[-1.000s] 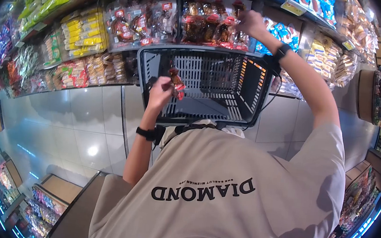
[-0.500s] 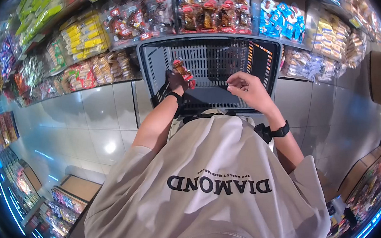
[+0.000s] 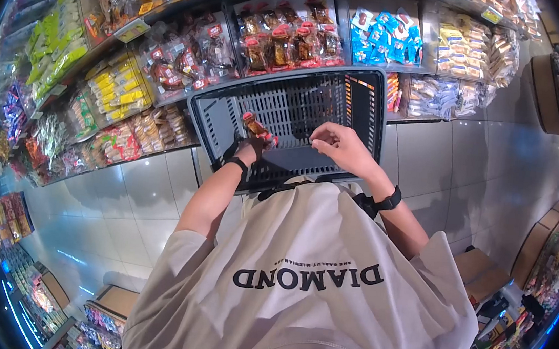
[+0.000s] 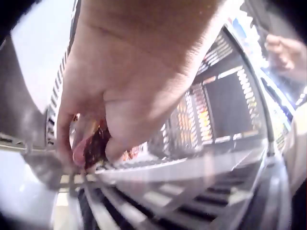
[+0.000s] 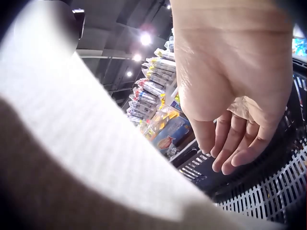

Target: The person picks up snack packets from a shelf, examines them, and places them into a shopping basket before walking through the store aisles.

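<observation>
In the head view my left hand [image 3: 249, 149] is inside a dark grey shopping basket [image 3: 300, 105], low at its left side. It grips a small clear snack packet [image 3: 254, 125] with brown contents and red ends. The left wrist view shows thumb and fingers around this packet [image 4: 95, 146], close over the slatted basket wall. My right hand [image 3: 347, 149] hangs over the basket's near right part, its fingers loosely bent and holding nothing. From the right wrist, the same hand [image 5: 230, 86] appears palm side, fingers pointing down toward the basket slats.
Beyond the basket's far rim stands a shelf tray of similar brown packets with red ends [image 3: 286, 42]. Blue packets [image 3: 388, 39] lie to its right, dark packets [image 3: 186, 56] and yellow packets [image 3: 120, 83] to its left. Pale floor tiles [image 3: 452, 155] run beside the basket.
My right hand has come back from the shelf to above the basket, with nothing in it. My left hand has lowered into the basket, still holding the packet.
</observation>
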Tool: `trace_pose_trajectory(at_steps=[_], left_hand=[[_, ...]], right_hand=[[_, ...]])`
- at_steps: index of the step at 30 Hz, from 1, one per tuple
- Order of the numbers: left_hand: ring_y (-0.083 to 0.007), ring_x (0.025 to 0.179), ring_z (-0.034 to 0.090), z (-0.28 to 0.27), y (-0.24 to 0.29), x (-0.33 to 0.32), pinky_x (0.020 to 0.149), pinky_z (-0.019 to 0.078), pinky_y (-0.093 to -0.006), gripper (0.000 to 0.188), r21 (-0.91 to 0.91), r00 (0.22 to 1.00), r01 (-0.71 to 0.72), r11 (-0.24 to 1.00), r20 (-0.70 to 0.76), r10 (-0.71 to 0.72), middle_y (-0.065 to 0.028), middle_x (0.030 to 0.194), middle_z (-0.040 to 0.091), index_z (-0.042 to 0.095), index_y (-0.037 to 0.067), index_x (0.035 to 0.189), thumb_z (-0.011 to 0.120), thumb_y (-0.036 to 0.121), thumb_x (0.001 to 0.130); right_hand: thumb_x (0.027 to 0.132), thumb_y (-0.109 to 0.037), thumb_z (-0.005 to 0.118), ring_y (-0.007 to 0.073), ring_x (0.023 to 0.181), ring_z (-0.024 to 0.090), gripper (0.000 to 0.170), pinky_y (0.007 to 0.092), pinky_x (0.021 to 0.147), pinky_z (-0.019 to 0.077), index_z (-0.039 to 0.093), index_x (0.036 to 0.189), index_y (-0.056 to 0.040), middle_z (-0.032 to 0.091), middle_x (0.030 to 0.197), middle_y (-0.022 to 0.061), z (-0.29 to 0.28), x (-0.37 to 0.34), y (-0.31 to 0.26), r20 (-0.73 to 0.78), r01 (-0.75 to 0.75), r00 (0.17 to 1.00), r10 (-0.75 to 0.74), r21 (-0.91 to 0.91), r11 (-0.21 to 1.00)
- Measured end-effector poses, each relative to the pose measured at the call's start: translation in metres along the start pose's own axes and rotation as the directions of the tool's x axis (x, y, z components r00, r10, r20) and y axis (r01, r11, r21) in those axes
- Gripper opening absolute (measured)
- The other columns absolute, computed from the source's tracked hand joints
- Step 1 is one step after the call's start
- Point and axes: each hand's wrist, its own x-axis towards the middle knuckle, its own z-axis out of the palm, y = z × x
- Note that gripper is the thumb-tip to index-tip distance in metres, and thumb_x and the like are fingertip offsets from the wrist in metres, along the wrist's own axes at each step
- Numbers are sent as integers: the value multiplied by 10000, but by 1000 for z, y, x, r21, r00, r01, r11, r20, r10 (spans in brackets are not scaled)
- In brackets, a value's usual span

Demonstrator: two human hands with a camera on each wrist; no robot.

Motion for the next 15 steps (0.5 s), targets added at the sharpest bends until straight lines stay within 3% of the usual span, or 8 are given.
trace_pose_trajectory(at_steps=[1, 2, 4, 5, 7, 8, 10, 15], left_hand=[[-231, 1076, 671, 15, -11, 8, 895, 544, -362, 332, -4, 998, -42, 999, -53, 42, -112, 1184, 694, 656, 67, 1193, 652, 278, 936], [-231, 1076, 671, -31, 9, -30, 895, 544, -362, 332, -1, 998, -41, 999, -54, 41, -112, 1184, 694, 656, 67, 1193, 652, 278, 936], [-203, 853, 706, -144, 106, -71, 757, 568, -363, 332, -453, 976, 3, 892, 197, 97, -108, 977, 700, 580, 41, 1192, 644, 268, 957], [-203, 853, 706, -178, 135, -94, 757, 568, -363, 332, -447, 975, 3, 894, 201, 97, -108, 977, 700, 580, 41, 1192, 644, 268, 957], [-185, 809, 693, -226, 179, -138, 706, 577, -332, 382, -915, 949, 76, 396, 187, 252, -95, 987, 670, 453, 62, 1325, 581, 247, 1017], [-237, 798, 701, -248, 196, -155, 678, 591, -349, 491, -940, 933, 128, 317, 223, 282, -148, 1005, 664, 312, 101, 1447, 551, 199, 1030], [-249, 734, 702, -275, 229, -187, 605, 592, -361, 549, -977, 927, 65, 204, 135, 351, -179, 983, 658, 264, 105, 1495, 543, 199, 1031], [-240, 606, 681, -288, 255, -207, 488, 560, -316, 631, -978, 920, 28, 207, 106, 377, -191, 975, 657, 179, 98, 1531, 549, 182, 1026]], right_hand=[[933, -93, 662, 96, 804, 636, 144, 260, 725, 513, 653, 1035, 7, 690, 872, 42, -3, -1, -3, -1, 10, 1000, -10, 4, 1000], [933, -93, 662, 96, 804, 636, 144, 260, 725, 513, 653, 1035, 7, 690, 872, 42, -5, -2, -4, 0, 13, 1000, -13, 6, 1000], [927, -114, 666, 113, 770, 637, 167, 274, 717, 511, 655, 1049, -1, 683, 850, 41, -10, -4, -7, -31, -15, 999, 20, 150, 989], [927, -114, 666, 113, 770, 637, 167, 274, 717, 511, 655, 1049, -1, 683, 850, 41, -12, -4, -9, -35, -14, 999, 20, 155, 988], [954, -149, 659, 105, 778, 631, 191, 269, 706, 507, 646, 1090, -16, 672, 885, 16, -13, -7, -15, -52, -54, 996, 71, 283, 958], [954, -149, 659, 105, 778, 631, 191, 269, 706, 507, 646, 1090, -16, 672, 885, 16, -11, -9, -22, -48, -64, 995, 82, 289, 955], [984, -190, 631, 96, 789, 612, 245, 258, 707, 501, 615, 1160, -21, 658, 928, 14, -7, -7, -44, -14, -78, 996, 92, 430, 899], [984, -222, 649, 89, 773, 625, 208, 242, 643, 504, 650, 1030, -20, 663, 896, 22, -9, -10, -70, 136, -90, 990, 31, 455, 886]])
